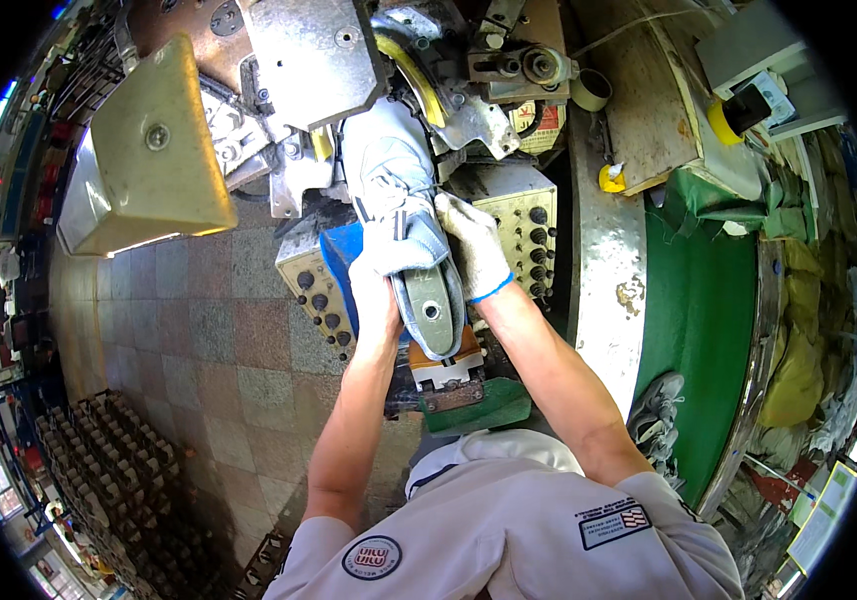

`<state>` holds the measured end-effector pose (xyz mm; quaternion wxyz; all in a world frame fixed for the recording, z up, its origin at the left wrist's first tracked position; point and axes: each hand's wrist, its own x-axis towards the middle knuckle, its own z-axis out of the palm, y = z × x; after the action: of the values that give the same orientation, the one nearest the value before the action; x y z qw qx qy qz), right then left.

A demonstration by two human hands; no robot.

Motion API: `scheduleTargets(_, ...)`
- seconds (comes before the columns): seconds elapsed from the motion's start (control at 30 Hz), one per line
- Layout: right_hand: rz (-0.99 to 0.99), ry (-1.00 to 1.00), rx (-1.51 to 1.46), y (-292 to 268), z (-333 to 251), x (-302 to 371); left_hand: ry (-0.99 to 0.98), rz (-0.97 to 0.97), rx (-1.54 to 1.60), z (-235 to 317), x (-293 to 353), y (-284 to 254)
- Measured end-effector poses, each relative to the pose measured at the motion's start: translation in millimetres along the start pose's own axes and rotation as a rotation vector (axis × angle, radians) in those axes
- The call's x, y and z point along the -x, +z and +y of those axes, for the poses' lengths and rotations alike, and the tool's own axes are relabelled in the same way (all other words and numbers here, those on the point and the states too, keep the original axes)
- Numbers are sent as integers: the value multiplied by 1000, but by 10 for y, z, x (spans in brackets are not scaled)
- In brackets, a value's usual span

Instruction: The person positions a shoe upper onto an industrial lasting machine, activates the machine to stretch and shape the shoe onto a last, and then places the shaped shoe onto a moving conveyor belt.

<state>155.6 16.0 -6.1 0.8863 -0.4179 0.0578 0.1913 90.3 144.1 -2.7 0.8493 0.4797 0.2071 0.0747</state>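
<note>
A light grey-white shoe upper (388, 160) with laces sits on a green shoe last (430, 308), whose flat end with a round hole points toward me. The toe end reaches in between the metal plates and yellow-edged guides of a machine (318, 60). My left hand (380, 252), in a white glove, wraps the upper's left side with the thumb lying across it. On the opposite side my right hand (474, 240), in a white glove with a blue cuff, is closed against the upper; its fingertips are partly hidden.
Control panels with black knobs (538, 240) flank the shoe. A cream lamp-like cover (148, 150) juts out at left. To the right are a green surface (693, 330) with grey shoes (656, 410) and a tape roll (591, 90). A rack (108, 460) stands lower left.
</note>
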Motion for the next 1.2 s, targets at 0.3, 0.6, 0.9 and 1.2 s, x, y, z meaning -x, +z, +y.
scheduleTargets(0.3, 17, 40, 116, -26, -9, 6, 108, -50, 0, -218, -100, -85)
scheduleTargets(0.6, 100, -95, 350, -136, 173, -71, 392, -85, -485, -208, -158, -97)
scheduleTargets(0.9, 114, -79, 368, -72, 54, -11, 308, -101, -429, -93, -82, -5)
scheduleTargets(1.2, 109, -57, 180, -1003, -221, 657, 302, 247, -539, 137, 435, 105)
